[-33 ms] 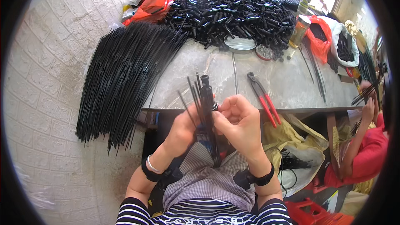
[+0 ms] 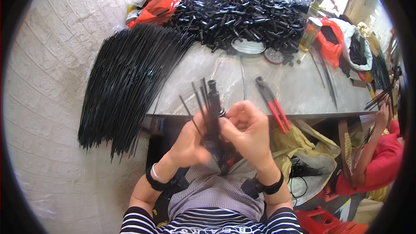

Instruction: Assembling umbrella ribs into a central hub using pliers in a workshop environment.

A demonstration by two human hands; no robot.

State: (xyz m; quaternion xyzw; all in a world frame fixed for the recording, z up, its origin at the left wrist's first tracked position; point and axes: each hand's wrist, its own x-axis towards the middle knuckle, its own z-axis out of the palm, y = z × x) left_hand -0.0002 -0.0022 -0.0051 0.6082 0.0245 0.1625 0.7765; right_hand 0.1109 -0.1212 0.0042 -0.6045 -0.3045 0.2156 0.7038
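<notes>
In front of my lap, my left hand is closed around several thin black rods, which fan out above its fingers. A black ribbed tube with a flared top stands upright beside the rods, in that same grip. My right hand is curled, its thumb and forefinger pinching at a small dark collar on the tube's side. Blur and fingers hide the lower parts of the bundle. Red-handled pliers lie at the table's near edge, beyond my right hand.
A large pile of black tubes covers the table's far side. Long black rods overhang its left edge. A round tin, a dish of small pieces and a jar stand near the pile. A co-worker in red works at right.
The rods in my left hand have tilted slightly left, and my left fingers have shifted a little. My right hand keeps its pinch at the tube.
</notes>
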